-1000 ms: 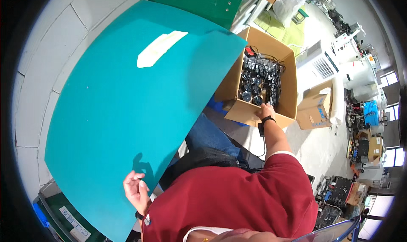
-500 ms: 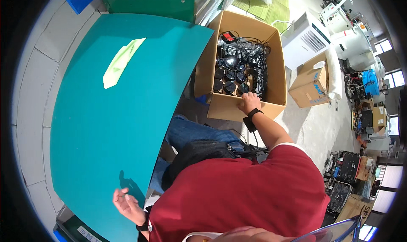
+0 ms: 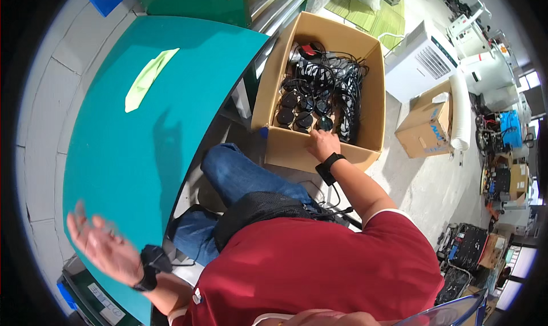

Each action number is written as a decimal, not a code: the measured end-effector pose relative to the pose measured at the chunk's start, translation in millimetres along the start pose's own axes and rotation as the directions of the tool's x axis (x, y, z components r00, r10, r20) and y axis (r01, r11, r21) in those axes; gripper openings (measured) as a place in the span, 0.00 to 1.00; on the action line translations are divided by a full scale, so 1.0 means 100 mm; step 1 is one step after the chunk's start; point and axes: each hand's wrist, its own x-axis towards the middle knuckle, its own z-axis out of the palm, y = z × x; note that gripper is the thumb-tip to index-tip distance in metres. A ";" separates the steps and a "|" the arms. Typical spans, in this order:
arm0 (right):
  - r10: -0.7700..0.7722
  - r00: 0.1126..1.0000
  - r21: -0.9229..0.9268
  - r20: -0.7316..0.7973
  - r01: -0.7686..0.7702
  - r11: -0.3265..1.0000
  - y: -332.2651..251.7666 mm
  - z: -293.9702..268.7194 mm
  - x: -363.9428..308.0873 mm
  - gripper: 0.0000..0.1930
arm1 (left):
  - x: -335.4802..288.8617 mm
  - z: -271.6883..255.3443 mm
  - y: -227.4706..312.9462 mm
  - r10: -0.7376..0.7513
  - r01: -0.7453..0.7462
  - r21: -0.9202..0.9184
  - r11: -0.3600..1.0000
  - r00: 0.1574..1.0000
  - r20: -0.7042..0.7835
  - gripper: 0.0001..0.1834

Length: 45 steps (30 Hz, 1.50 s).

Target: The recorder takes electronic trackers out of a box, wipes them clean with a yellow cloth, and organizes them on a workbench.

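Note:
A tall open cardboard box (image 3: pixel 374 75) stands to the right of the green-topped table. Inside lie several round black objects (image 3: pixel 288 100) in rows, tangled black cables (image 3: pixel 357 92) and a small red item (image 3: pixel 311 49). My right hand (image 3: pixel 324 145) is closed over the near wall of the box, its fingertips curled inside beside a round black piece. Over the near left part of the table (image 3: pixel 108 155), my left hand (image 3: pixel 108 249) is raised with its fingers apart and nothing in it; motion smears them. A pale green cloth (image 3: pixel 149 80) lies far from it on the table.
A green cabinet (image 3: pixel 194 3) borders the table's far end. Past the box stand a white portable air conditioner (image 3: pixel 422 57), a smaller cardboard box (image 3: pixel 425 126) and a white hose (image 3: pixel 459 112). A dark bin (image 3: pixel 94 297) sits at lower left. Equipment lines the right side.
My left hand has swung leftward and risen, its fingers spreading. My right hand stays at the near wall of the box. The whole view has shifted slightly.

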 end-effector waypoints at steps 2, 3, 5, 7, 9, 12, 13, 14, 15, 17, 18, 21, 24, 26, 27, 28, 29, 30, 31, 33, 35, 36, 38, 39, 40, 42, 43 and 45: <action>0.004 0.973 0.116 0.229 -0.031 0.993 0.05 0.03 0.08 0.17 | -0.09 0.28 -0.23 -0.160 0.166 -0.042 0.985 0.980 0.119 0.28; -0.078 0.982 0.109 0.174 0.059 0.992 0.07 0.04 0.11 0.14 | -0.14 0.40 -0.34 -0.156 0.161 -0.038 0.986 0.981 0.116 0.28; -0.127 0.979 0.050 0.156 0.121 0.991 0.12 0.07 0.16 0.13 | -0.22 0.63 -0.52 -0.350 0.392 -0.134 0.910 0.900 0.258 0.27; -0.182 0.973 0.019 0.141 0.181 0.983 0.14 0.09 0.17 0.12 | -0.30 0.82 -0.66 -0.413 0.463 -0.125 0.878 0.863 0.291 0.25; -0.178 0.980 0.080 0.088 0.171 0.982 0.15 0.11 0.15 0.11 | -0.40 0.99 -0.80 -0.465 0.517 -0.076 0.853 0.817 0.341 0.21; -0.159 0.981 0.159 0.110 0.141 0.977 0.17 0.11 0.12 0.11 | -0.50 1.28 -1.04 -0.572 0.658 0.054 0.751 0.608 0.551 0.18; -0.190 0.979 0.173 0.075 0.174 0.969 0.18 0.10 0.12 0.11 | -0.50 1.41 -1.16 -0.607 0.696 0.119 0.708 0.514 0.607 0.17; -0.230 0.973 0.195 0.003 0.225 0.954 0.18 0.09 0.13 0.11 | -0.50 1.57 -1.30 -0.640 0.722 0.192 0.665 0.418 0.645 0.16; -0.233 0.965 0.195 0.124 0.206 0.959 0.19 0.07 0.15 0.13 | -0.51 1.77 -1.49 -0.690 0.745 0.267 0.611 0.336 0.641 0.16; -0.223 0.964 0.282 0.144 0.176 0.943 0.20 0.03 0.17 0.16 | -0.63 2.29 -1.94 -0.622 0.585 0.367 0.723 0.319 0.715 0.17; -0.222 0.961 0.342 0.166 0.155 0.927 0.20 0.00 0.17 0.19 | -0.72 2.53 -2.12 -0.551 0.392 0.423 0.817 0.314 0.773 0.18; -0.177 0.984 0.455 0.000 0.158 0.876 0.30 -0.13 0.13 0.23 | -1.02 2.85 -2.40 -0.117 -0.448 0.188 0.874 0.182 0.976 0.25; -0.077 0.993 0.388 -0.091 0.107 0.916 0.56 -0.27 -0.03 0.22 | -1.21 2.79 -2.48 -0.553 -0.567 0.343 0.749 -0.251 0.795 0.31; 0.023 1.000 0.498 0.009 -0.024 0.867 0.74 -0.32 -0.10 0.21 | -1.25 2.70 -2.50 -0.346 -0.509 0.243 0.826 -0.116 0.931 0.31; 0.096 0.994 0.505 0.061 -0.114 0.855 0.79 -0.33 -0.12 0.20 | -1.23 2.68 -2.54 -0.340 -0.503 0.240 0.830 -0.116 0.933 0.31; 0.160 0.981 0.557 0.111 -0.194 0.808 0.83 -0.34 -0.11 0.19 | -1.18 2.68 -2.58 -0.369 -0.349 0.306 0.886 -0.132 0.920 0.31; 0.159 0.987 0.592 -0.002 -0.127 0.796 0.81 -0.35 -0.11 0.19 | -1.13 2.69 -2.61 -0.381 -0.183 0.355 0.917 -0.134 0.915 0.32; 0.219 0.975 0.584 0.031 -0.195 0.788 0.78 -0.36 -0.08 0.19 | -1.08 2.71 -2.64 -0.391 -0.190 0.363 0.912 -0.142 0.909 0.32; 0.167 0.982 0.720 -0.092 -0.050 0.692 0.71 -0.38 -0.06 0.18 | -1.02 2.72 -2.66 -0.487 0.317 0.456 0.831 0.020 0.873 0.33; 0.164 0.983 0.915 -0.086 0.013 0.404 0.47 -0.46 -0.06 0.11 | -0.87 2.65 -2.66 -0.552 0.937 0.142 0.318 0.061 0.831 0.33; -0.127 0.977 0.922 -0.174 0.207 0.327 0.25 -0.56 -0.06 0.07 | -0.74 2.54 -2.63 -0.328 0.979 -0.168 -0.115 0.122 0.937 0.31; -0.209 0.952 0.917 -0.222 0.277 0.288 0.13 -0.57 -0.03 0.10 | -0.75 2.51 -2.61 -0.397 0.987 -0.137 -0.082 0.093 0.913 0.31; -0.270 0.930 0.867 -0.250 0.339 0.365 0.08 -0.60 0.02 0.11 | -0.79 2.47 -2.58 -0.521 0.996 -0.059 0.071 0.087 0.849 0.35; -0.230 0.938 0.872 -0.260 0.330 0.362 0.07 -0.60 0.02 0.11 | -0.82 2.47 -2.57 -0.529 0.997 -0.004 0.074 0.043 0.848 0.36; -0.197 0.959 0.881 -0.203 0.267 0.391 0.10 -0.60 0.03 0.11 | -0.85 2.48 -2.56 -0.524 0.997 -0.008 0.073 0.046 0.850 0.36; -0.191 0.965 0.872 -0.177 0.244 0.425 0.16 -0.58 0.00 0.10 | -0.92 2.49 -2.52 -0.506 0.993 0.065 0.097 -0.007 0.863 0.37; -0.178 0.981 0.842 -0.075 0.158 0.516 0.18 -0.58 -0.02 0.10 | -0.93 2.49 -2.50 -0.492 0.985 0.114 0.129 -0.036 0.870 0.36; -0.188 0.947 0.763 0.259 -0.082 0.641 0.22 -0.58 -0.08 0.11 | -0.93 2.49 -2.46 -0.500 0.928 0.265 0.262 -0.105 0.860 0.37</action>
